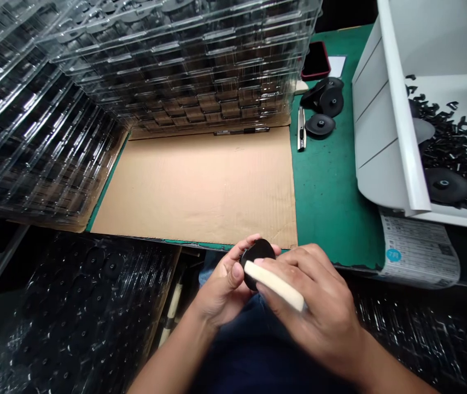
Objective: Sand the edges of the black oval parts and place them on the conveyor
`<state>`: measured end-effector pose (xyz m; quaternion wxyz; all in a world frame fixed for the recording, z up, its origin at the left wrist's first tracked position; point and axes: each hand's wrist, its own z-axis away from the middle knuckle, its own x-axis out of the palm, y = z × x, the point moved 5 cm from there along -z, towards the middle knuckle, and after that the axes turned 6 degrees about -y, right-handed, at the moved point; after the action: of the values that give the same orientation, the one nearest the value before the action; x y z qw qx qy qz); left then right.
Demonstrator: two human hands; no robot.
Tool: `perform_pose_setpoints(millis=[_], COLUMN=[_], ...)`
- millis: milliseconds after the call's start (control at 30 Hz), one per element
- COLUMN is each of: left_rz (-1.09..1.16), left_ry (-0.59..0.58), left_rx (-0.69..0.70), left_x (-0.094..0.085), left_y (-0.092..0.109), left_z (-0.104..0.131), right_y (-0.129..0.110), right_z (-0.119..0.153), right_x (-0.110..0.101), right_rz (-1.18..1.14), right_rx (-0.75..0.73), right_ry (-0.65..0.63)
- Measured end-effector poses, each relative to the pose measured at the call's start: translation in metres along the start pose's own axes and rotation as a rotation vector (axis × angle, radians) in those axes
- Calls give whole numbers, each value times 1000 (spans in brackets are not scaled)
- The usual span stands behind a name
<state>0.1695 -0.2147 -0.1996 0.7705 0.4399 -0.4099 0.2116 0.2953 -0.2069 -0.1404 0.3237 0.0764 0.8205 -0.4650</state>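
Note:
My left hand (224, 293) has its fingers wrapped round a black rounded plastic part (259, 249), held just past the front edge of the bench. In my right hand (326, 306) is a cream-coloured, sponge-like block (276, 285), gripped between thumb and fingers. One end of the block lies against the face of the black part, or right over it. Part of the black piece is hidden behind the block and my fingers.
Stacked clear plastic trays (176, 65) line the back and left of a cardboard sheet (196, 186). A pen (241, 131), a utility knife (301, 131) and black round parts (320, 126) lie behind. A white bin (393, 109) at right holds small black pieces (459, 148). Filled trays (73, 317) sit lower left.

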Motion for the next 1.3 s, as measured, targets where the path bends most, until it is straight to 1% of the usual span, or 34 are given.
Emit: perform_pose_setpoints(millis=[67, 167, 233, 300, 367, 433, 500, 600, 667, 733, 800, 867, 1033, 1200, 1300], left_rz=[5, 23, 23, 7, -30, -89, -175, -331, -383, -385, -375, -362, -266, -221, -199], left_ry=[15, 32, 41, 65, 74, 35, -20, -50, -51, -40, -16, 11, 66, 77, 57], left_rx=[10, 12, -24, -88, -192, -349, -526, -765, -860, -882, -854, -818, -788, -774, -773], left_x=[-1, -4, -6, -9, -11, -12, -15, -24, -30, -34, -37, -39, -42, -40, -41], left_y=[1, 1, 0, 0, 1, 1, -1, -7, -11, -14, -15, -16, -21, -20, -19], left_z=[0, 1, 3, 4, 3, 1, -1, -3, -3, -3, -3, -2, 2, 3, 4], right_y=[0, 0, 3, 6, 11, 14, 15, 12, 9, 6, 4, 2, 5, 5, 7], right_z=[1, 7, 14, 19, 22, 23, 20, 15, 12, 12, 15, 21, 31, 28, 30], right_x=[2, 5, 2, -3, -10, -14, -14, -4, 7, 16, 22, 24, 19, 15, 13], right_rz=[-16, -18, 14, 51, 71, 64, 24, -60, -114, -156, -191, -200, -105, -120, -97], right_rx=[-7, 6, 20, 26, 25, 22, 7, -15, -2, 28, 44, 42, 30, -18, -17], right_ry=[-23, -110, -154, -179, -184, -166, -139, -128, -131, -125, -145, -194, -302, -278, -311])
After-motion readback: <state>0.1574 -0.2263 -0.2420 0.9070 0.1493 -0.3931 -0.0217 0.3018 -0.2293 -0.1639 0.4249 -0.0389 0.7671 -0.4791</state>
